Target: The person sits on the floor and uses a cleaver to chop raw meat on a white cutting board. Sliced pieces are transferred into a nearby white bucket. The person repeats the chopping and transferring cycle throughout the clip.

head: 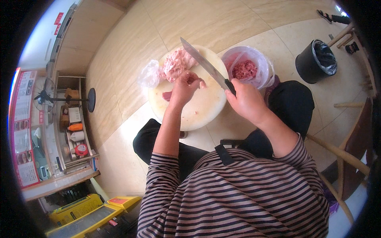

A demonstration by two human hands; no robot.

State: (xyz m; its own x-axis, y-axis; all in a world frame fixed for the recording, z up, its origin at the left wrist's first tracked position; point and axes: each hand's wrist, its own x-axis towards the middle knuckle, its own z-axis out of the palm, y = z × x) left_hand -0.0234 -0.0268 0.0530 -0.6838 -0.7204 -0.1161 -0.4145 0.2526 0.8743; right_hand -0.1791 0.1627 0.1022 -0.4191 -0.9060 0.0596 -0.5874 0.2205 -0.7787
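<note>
My right hand [248, 99] grips the black handle of a long knife [205, 63], its blade pointing up and left above a round cutting board [190, 119]. Over the middle of the board, my left hand [186, 87] has its fingers curled, with a small bit of meat at the fingertips. A heap of pale pink raw meat [175, 64] lies just beyond it, against a clear plastic bag [149, 74] at the board's left edge. A darker red meat piece [167, 96] rests beside my left wrist. Small scraps lie on the board.
A clear-walled bucket [262, 56] holding chopped meat [245, 70] stands right of the board. Farther right are a black lined bin [303, 67] and wooden chairs [342, 154]. A standing fan [44, 98], shelving with boxes and a yellow-framed item [125, 201] are at the left.
</note>
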